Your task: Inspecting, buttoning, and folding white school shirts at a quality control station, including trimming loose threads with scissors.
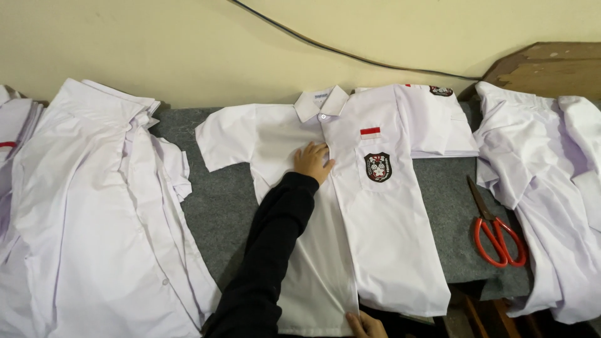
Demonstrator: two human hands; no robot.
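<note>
At the near edge, the right hand (365, 325) pinches the bottom hem of the white shirt (375, 250), right where the 2 front halves meet. Only a few fingers show, closed on the cloth; the rest of the hand is cut off by the picture's edge. A bit farther away, the left hand (311, 161), in a long black sleeve (269, 250), lies flat on the chest of the shirt, fingers spread, pressing down and not gripping. So the shirt is under both hands: its hem at the near hand, its chest under the far hand, and its collar (322, 102) farthest away, by the wall. It lies face up on the grey felt table top (216, 213), with a red and white flag patch (370, 132) and a black badge (377, 167) on the pocket side. I think the front could slip crooked if the near hand pulls hard while the flat hand presses lightly, and then a wrinkle could form down the middle. The black sleeve lies across the left half and could drag that cloth along. To the right, the red scissors (498, 238) lie well apart from both hands. On the left is a big pile of white shirts (94, 219), another heap (551, 188) is on the right, and a folded stack (438, 125) lies far off, touching the shirt's right side.
</note>
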